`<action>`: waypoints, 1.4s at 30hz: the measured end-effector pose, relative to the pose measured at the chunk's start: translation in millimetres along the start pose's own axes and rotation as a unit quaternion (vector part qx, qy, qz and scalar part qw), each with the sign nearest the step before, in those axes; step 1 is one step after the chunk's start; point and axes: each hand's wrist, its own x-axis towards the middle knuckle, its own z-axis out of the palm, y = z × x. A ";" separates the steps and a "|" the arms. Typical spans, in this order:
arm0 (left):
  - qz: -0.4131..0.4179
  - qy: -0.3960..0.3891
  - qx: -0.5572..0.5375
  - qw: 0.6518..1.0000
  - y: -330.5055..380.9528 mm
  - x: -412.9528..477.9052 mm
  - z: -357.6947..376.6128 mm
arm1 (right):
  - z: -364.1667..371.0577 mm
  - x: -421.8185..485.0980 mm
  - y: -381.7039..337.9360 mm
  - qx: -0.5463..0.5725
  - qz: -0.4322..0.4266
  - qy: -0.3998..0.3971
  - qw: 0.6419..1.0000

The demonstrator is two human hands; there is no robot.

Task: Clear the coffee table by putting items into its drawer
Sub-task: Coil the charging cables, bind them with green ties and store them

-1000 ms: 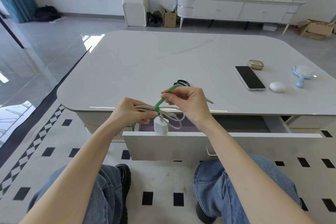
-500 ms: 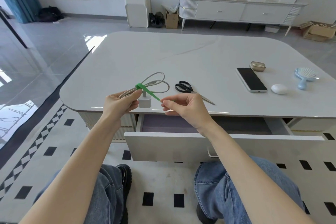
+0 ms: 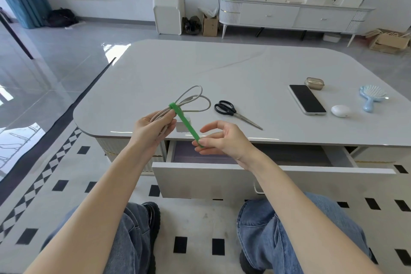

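The left hand point(image 3: 151, 129) grips a coiled grey-white charging cable point(image 3: 195, 98), fingers curled round the gathered strands, and holds it in the air above the near edge of the white marble-look counter point(image 3: 222, 64), toward the near-left corner. The cable's loops fan out away from the person. A bright green fastening strap point(image 3: 185, 121) is wrapped round the bundle just past the left fingertips, and its free end runs down and to the right. The right hand point(image 3: 224, 140) pinches that end between thumb and fingers, while the forefinger stands loosely away from the strap. A small white plug block point(image 3: 182, 127) hangs behind the strap; how it joins the cable is hidden.

Under the near edge a white drawer point(image 3: 244, 181) stands pulled out, its purplish lining in view – both hands are above its left part.

On the counter, black-handled steel scissors point(image 3: 233, 111) lie near the near edge, blades pointing right. Further right lies a black-screened smartphone point(image 3: 308, 99), flat, with a small champagne-coloured metal case point(image 3: 314, 83) just beyond its far end. A white oval earbud case point(image 3: 340, 111) sits just beside the phone's near right corner, and a pale blue shell-shaped hairbrush point(image 3: 372, 95) lies closer to the right edge – apart from the rest.
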 end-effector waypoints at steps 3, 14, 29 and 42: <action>-0.034 -0.031 -0.032 0.998 0.1 0.3 0.2 | -1.1 3.4 4.5 -0.036 -0.003 0.013 0.999; -0.060 -0.177 -0.021 0.982 -5.8 -9.8 10.8 | 2.2 13.6 20.1 -0.051 0.012 0.084 0.995; -0.035 -0.223 0.023 0.974 -4.0 -19.9 16.3 | 8.9 19.7 25.4 0.005 -0.038 0.133 0.990; -0.049 -0.288 -0.018 0.956 3.8 -9.3 -4.3 | 8.5 19.0 17.0 0.056 -0.122 0.106 0.985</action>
